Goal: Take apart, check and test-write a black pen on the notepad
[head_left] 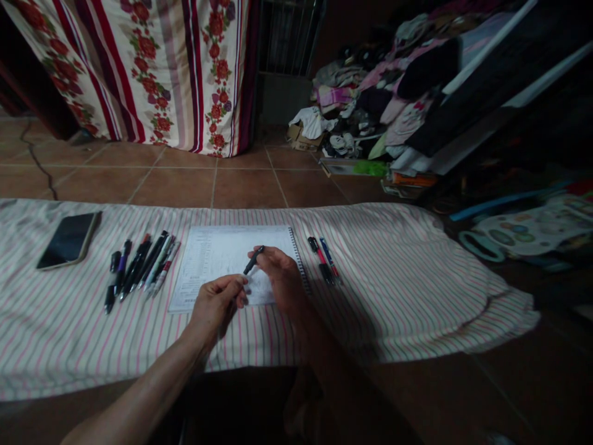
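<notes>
A dark pen is held slantwise between my two hands, above a spiral notebook with printed or written pages. My left hand pinches the pen's lower end with thumb and fingertips. At the pen's upper end, my right hand grips it between thumb and fingers. Whether a cap is on the pen is too small to tell. To the left of the notebook lies a row of several pens. On its right side rest a red-and-black pen and a blue-and-red pen.
A phone lies at the left on the striped cloth that covers the low surface. Beyond it are a tiled floor and a floral curtain. Piled clothes fill the back right.
</notes>
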Available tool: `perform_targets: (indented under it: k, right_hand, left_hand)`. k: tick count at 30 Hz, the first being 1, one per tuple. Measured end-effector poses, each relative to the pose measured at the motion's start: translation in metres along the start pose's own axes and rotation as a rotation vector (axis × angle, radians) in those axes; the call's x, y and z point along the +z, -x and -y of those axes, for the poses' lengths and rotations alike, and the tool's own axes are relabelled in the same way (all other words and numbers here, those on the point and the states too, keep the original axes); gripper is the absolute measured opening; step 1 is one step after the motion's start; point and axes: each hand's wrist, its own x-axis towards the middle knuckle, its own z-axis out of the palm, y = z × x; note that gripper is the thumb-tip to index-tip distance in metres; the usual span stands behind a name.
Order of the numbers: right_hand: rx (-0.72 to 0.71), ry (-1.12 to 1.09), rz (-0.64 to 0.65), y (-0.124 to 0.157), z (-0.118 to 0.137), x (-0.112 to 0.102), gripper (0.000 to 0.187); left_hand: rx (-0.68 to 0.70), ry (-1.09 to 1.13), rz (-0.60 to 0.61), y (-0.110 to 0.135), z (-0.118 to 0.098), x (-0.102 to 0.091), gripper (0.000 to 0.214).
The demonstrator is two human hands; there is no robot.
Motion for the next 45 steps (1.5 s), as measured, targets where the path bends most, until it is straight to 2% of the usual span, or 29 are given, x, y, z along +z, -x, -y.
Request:
perform_targets:
  k: [4,9,12,16,20,24,27,33,36,41,45]
  right_hand:
    - [-0.03,-0.002,-0.066,-0.004,-0.007,0.003,0.029]
    - [-0.039,-0.073,0.064,0.001,-0.002,0.001,0.041]
    - [-0.001,-0.032,0.107,0.003,0.002,-0.002,0.034]
    - [0.034,-0.048,-0.003,0.0,-0.003,-0.002,0.028]
    - [0.034,0.0,-0.072,-0.004,-0.01,0.001,0.035]
    - [-0.017,-0.052,0.03,-0.001,-0.006,0.002,0.04]
    - [-0.005,-0.034,0.109,0.004,-0.001,0.0,0.04]
    - [-0.005,0.023,-0.045,0.001,-0.004,0.002,0.025]
    - [-0.013,0.039,-0.092,-0.001,-0.01,0.006,0.028]
    - [-0.017,-0.083,0.038,0.003,-0.006,0.004,0.037]
    - [-0.014,-0.028,0.099,0.005,-0.001,0.0,0.036]
  left_hand:
    - [0.018,-0.02,0.01,0.0,0.002,0.001,0.019]
    - [0.013,-0.018,0.002,-0.001,0.001,0.0,0.02]
    - [0.013,-0.018,0.009,-0.001,0.001,-0.001,0.021]
    - [0.024,-0.04,0.008,0.0,0.004,-0.001,0.023]
    - [0.024,-0.052,0.023,0.001,0.005,0.001,0.023]
    - [0.015,-0.031,0.0,-0.001,0.002,0.001,0.022]
    - [0.01,-0.023,-0.004,-0.002,0.001,0.001,0.021]
    - [0.017,0.001,0.024,-0.001,0.005,-0.001,0.021]
    - [0.014,0.002,0.03,0.0,0.007,-0.002,0.021]
    - [0.019,0.014,0.032,-0.002,0.005,-0.003,0.021]
    - [0.008,0.003,0.028,-0.002,0.003,-0.003,0.02]
